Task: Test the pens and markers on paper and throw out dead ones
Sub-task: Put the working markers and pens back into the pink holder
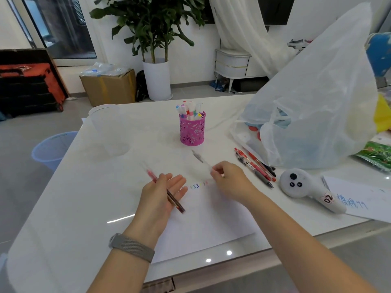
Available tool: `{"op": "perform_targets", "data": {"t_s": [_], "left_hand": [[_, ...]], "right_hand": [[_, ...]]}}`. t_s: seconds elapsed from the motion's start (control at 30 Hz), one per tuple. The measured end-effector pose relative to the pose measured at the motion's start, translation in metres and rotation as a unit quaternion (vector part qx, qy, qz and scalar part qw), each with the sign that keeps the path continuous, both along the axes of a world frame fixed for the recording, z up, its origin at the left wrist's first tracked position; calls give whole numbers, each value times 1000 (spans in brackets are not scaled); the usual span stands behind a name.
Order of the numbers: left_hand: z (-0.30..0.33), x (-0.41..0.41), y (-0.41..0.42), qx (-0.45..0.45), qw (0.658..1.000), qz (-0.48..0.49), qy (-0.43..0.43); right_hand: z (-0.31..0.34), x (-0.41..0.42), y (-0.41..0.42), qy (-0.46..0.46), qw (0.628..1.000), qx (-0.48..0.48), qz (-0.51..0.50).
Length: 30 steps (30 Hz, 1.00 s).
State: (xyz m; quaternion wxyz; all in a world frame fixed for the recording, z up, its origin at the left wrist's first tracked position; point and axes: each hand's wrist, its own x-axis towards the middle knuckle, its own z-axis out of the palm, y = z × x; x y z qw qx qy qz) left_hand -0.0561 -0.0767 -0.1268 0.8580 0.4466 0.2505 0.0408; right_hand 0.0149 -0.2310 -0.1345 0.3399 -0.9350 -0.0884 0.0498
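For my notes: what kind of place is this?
Probably a home living room: a white table with a pink pen holder, a large potted plant by the window, and a cardboard box on the floor.

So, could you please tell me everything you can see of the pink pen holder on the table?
The pink pen holder is a small upright cylinder, apparently metal, with a cut-out leaf-like pattern through its wall. It stands on the white table, beyond the sheet of paper and out of touch of both hands. Several white-bodied markers with coloured bands and caps stand in it, poking above its rim. Nothing else touches it; a clear plastic cup stands off to its left.
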Motion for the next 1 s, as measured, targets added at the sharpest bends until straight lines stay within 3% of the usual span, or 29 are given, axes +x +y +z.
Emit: {"op": "perform_targets", "data": {"t_s": [0.03, 0.1, 0.2, 0.3, 0.33, 0.4, 0.47, 0.5, 0.63, 0.8, 0.87, 0.93, 1.0], "left_hand": [[0, 0, -1, 2, 1000, -10, -1], [2, 0, -4, 4, 999, -47, -7], [5, -2, -8, 14, 996, -83, -21], [3, -1, -7, -1, 998, -56, -31], [3, -1, -5, -16, 998, -46, -36], [2, 0, -2, -37, 998, -31, -41], [3, -1, 1, -38, 999, -22, -30], [3, -1, 1, -38, 999, -21, -26], [3, -2, -2, -34, 999, -28, -24], [3, -4, -6, -7, 998, -62, -28], [3, -5, -7, -13, 997, -69, -24], [2, -4, -8, -10, 997, -76, -15], [1, -3, -10, 3, 996, -88, -5]], "right_hand": [[8, -6, 6, 32, 995, 95, 28], [22, -20, 16, 88, 975, 178, 99], [29, -29, 18, 172, 950, 181, 190], [25, -13, 2, 140, 961, 200, 128], [20, -2, -8, 82, 979, 176, 66], [5, 15, -33, -48, 997, -39, -49], [-9, 20, -52, -62, 961, -251, -96], [-15, 22, -57, -58, 953, -279, -106], [-18, 30, -57, -85, 972, -174, -132], [-14, 35, -58, -56, 964, -195, -171], [-13, 34, -59, -58, 970, -162, -172], [-5, 30, -54, -28, 988, -33, -146], [12, 15, -38, 65, 980, 172, -71]]}}
